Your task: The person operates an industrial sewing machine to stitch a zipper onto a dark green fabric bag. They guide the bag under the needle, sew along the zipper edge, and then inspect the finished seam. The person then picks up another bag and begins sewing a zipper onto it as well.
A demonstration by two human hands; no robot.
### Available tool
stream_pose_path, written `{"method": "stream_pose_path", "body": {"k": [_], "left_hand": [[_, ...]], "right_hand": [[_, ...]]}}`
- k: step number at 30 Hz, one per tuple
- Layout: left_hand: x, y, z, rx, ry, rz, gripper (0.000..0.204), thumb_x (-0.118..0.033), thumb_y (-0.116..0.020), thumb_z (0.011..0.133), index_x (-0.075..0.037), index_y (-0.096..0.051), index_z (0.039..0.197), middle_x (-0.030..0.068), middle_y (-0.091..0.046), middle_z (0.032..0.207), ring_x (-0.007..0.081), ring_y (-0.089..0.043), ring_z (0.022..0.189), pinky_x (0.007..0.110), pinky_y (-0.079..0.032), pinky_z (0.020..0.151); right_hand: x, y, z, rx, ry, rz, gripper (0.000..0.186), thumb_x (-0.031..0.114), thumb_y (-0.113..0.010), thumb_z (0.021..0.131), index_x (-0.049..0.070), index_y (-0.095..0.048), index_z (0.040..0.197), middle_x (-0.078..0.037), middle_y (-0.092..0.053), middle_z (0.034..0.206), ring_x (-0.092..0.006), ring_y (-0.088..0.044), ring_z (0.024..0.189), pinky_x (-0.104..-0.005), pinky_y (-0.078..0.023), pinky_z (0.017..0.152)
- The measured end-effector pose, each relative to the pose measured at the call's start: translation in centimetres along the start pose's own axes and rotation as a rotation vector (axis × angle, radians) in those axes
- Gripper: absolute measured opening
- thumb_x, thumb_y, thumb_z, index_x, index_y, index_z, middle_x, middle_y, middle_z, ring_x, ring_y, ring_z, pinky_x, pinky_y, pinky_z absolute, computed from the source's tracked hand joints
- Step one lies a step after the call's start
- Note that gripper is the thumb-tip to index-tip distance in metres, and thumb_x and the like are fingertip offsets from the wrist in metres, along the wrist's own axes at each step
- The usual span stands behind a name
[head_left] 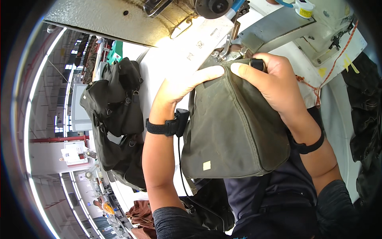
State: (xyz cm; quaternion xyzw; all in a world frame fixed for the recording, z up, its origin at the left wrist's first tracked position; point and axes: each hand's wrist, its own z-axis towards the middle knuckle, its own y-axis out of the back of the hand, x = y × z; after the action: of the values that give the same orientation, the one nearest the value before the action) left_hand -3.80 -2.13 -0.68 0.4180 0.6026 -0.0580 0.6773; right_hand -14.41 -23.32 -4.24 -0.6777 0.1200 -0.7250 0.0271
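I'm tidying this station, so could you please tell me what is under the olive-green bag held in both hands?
Past the lower edge of the bag, the person's dark clothing shows. Whatever lies directly beneath is covered, so I cannot tell.

Dark olive fabric bag [223,131]: seamed, narrow end pointing away.

Left hand [179,87] is positioned near 12 o'clock, left thumb [211,73] directed toward 2; right hand [275,83] is held at 2, right thumb [250,74] directed toward 10.
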Motion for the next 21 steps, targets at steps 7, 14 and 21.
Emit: {"method": "stream_pose_path", "body": {"k": [7,14,21], "left_hand": [[-0.4,0.4,0.5,0.018,-0.042,-0.01,0.018,-0.016,-0.075,0.091,-0.006,-0.068,0.105,-0.0046,-0.064,0.099,0.0035,-0.053,0.086,0.023,-0.043,0.078],[-0.6,0.5,0.9,0.041,-0.073,-0.019,0.022,-0.016,-0.076,0.09,-0.006,-0.067,0.107,-0.0043,-0.063,0.101,0.004,-0.052,0.089,0.024,-0.043,0.08],[-0.9,0.5,0.9,0.048,-0.093,-0.02,0.025,-0.016,-0.077,0.09,-0.006,-0.067,0.11,-0.0041,-0.062,0.104,0.0046,-0.051,0.092,0.024,-0.042,0.082]], "right_hand": [[0.1,-0.6,0.5,-0.08,0.198,-0.163,0.026,0.014,-0.073,0.086,-0.004,-0.06,0.073,0.003,-0.049,0.059,-0.0033,-0.039,0.059,-0.0272,-0.034,0.051],[0.2,-0.8,0.9,-0.116,0.247,-0.2,0.023,0.016,-0.073,0.085,-0.004,-0.066,0.076,0.003,-0.053,0.058,-0.0038,-0.04,0.057,-0.0269,-0.034,0.05],[0.6,-0.4,0.9,-0.101,0.137,-0.305,0.021,0.015,-0.073,0.086,-0.002,-0.067,0.076,0.007,-0.053,0.061,-0.0019,-0.041,0.058,-0.0245,-0.033,0.051]]}}
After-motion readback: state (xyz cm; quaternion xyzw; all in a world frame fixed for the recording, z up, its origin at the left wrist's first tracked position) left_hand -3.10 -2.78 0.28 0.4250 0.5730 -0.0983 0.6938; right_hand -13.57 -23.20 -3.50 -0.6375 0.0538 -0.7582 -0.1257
